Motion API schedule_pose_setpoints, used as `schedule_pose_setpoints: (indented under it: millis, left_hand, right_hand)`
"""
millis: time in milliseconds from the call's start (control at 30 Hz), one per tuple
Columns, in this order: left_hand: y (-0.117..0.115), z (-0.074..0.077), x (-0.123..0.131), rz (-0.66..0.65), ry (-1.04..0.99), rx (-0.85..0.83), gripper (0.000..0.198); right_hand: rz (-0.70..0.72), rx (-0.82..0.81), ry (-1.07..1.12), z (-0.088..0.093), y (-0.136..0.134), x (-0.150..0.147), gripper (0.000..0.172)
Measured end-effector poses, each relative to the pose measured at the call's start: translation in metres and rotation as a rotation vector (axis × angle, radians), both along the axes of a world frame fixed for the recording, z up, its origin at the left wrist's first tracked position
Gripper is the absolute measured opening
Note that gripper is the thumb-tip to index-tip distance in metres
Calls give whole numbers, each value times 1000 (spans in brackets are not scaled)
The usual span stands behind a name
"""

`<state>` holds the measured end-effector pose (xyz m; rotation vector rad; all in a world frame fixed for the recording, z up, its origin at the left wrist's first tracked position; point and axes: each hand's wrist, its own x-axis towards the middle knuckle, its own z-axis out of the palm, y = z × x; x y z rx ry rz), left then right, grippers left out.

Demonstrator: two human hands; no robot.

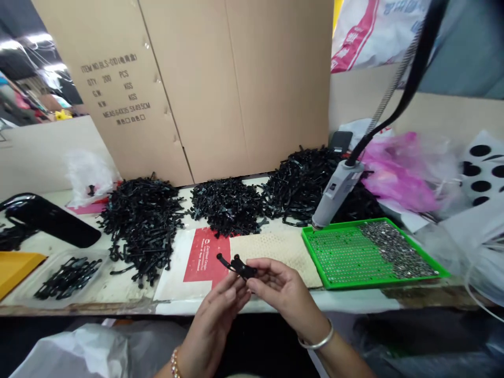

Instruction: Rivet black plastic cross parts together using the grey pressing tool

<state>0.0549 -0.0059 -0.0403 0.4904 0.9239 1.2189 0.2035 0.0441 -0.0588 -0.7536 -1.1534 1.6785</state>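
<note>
A small black plastic part (pixel 243 269), with a thin arm sticking out to the left, is held above the table's front edge. My right hand (pixel 281 289) pinches it between thumb and fingers, and some of the part is hidden behind them. Just below and to the left, my left hand (pixel 216 317) is cupped with its fingers stretched out, close to the part. Whether those fingers touch it I cannot tell. Under the hands lie a red and white printed sheet (pixel 205 257) and a beige dotted pad (pixel 271 249).
Black part piles (pixel 144 220), (pixel 226 202), (pixel 303 184) line the cardboard (pixel 252 94). A grey electric screwdriver (pixel 337 194) hangs over a green tray (pixel 326 286) of small metal pieces. At left are a clear tray (pixel 104 257) of black parts and a glossy black arm (pixel 55 223).
</note>
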Motion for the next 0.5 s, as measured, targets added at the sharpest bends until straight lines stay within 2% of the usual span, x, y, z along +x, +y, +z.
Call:
schedule_pose_setpoints:
  millis: [67,133,333,433,500]
  left_hand:
    - [9,2,12,98,28,-28,31]
    - [19,1,25,126,68,-70,29]
    - [42,-8,47,47,80,-143,30]
    - [55,-6,49,23,111,-196,33]
    - [67,-1,49,23,160,-241,35]
  right_hand:
    - [2,-13,-30,-6,4,11,33]
    - [-6,-29,-42,-12,6,17,36]
    - [-48,-18,-115,-23,9,29,36]
    - [-148,217,-361,-13,10,47,35]
    - [-390,419,-521,-1,14,64,40]
